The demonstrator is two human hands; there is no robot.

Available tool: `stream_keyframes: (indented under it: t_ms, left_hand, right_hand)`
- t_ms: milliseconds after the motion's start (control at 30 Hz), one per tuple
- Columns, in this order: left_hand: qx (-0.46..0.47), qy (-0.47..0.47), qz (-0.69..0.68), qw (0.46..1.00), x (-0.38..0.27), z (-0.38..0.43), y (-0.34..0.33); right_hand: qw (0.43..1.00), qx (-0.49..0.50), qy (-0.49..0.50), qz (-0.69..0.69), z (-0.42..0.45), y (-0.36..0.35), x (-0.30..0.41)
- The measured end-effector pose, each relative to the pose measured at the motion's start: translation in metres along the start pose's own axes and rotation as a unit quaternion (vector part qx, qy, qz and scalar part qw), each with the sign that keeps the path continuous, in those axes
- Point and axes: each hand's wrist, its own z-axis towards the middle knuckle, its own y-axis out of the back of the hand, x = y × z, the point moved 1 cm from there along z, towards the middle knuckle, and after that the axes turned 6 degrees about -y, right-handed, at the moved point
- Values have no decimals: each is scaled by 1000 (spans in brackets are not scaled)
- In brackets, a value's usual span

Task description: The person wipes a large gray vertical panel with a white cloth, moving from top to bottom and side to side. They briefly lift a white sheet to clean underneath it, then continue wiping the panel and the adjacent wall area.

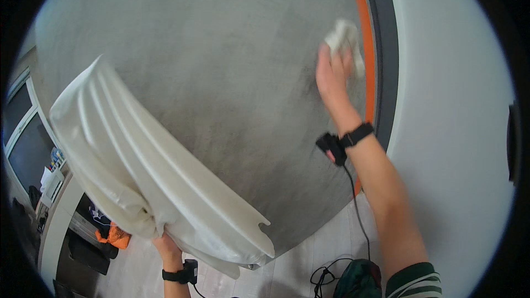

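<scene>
A large white curtain point(136, 153) of smooth fabric spreads out at the left, and my left hand point(167, 245) grips its gathered lower part. My right hand point(335, 68) presses a crumpled white cloth point(345, 37) on the grey surface point(232, 49), beside a curved orange strip point(367, 54). The cloth and the fingers on it are slightly blurred. Each wrist wears a black strap with a small device and a cable; the right device point(332, 148) hangs beside the forearm.
A dark grey border point(387, 70) and a pale wall point(447, 91) lie at the right. A loose black cable point(325, 273) lies on the pale plank floor point(290, 273). At the far left stand a desk point(62, 215) with items, an orange bag point(118, 238) and a window point(29, 140).
</scene>
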Motion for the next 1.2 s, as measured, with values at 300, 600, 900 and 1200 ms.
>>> stream_keyframes:
  t_ms: [300, 600, 900, 1200]
  left_hand:
    - [-113, -35, 57, 991, 6, -11, -18]
    - [47, -95, 69, 992, 14, -13, 29]
    - [92, -147, 211, 962, 27, -2, 29]
    - [62, -119, 175, 975, 19, 4, 30]
  right_hand:
    - [994, -57, 80, 45, 89, 21, -166]
    - [965, -56, -255, 21, -126, 27, -403]
    - [813, -100, -567, 86, -260, -13, -428]
    - [987, 43, 156, -25, -184, -5, -162]
